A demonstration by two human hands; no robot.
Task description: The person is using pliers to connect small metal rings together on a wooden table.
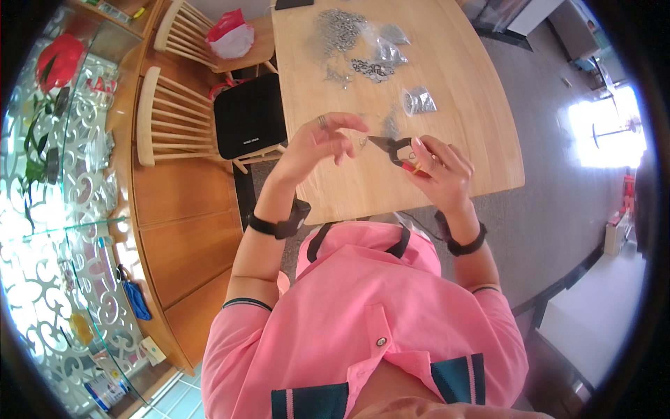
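My right hand is closed around a pair of pliers with dark pointed jaws and red and yellow handles. The jaws point left, toward my left hand. That hand hovers over the near side of the wooden table, its fingers bent and apart, with nothing clearly visible between them. Close to the plier tips is a small, thin metal piece, too blurred to name; I cannot tell whether the jaws touch it. Just beyond the pliers lies a clear plastic bag with small metal pieces.
Farther back are a heap of silvery metal pieces, dark rings or links and another clear bag. A chair with a black cushion touches the table's left side; another chair behind it carries a red and white bag.
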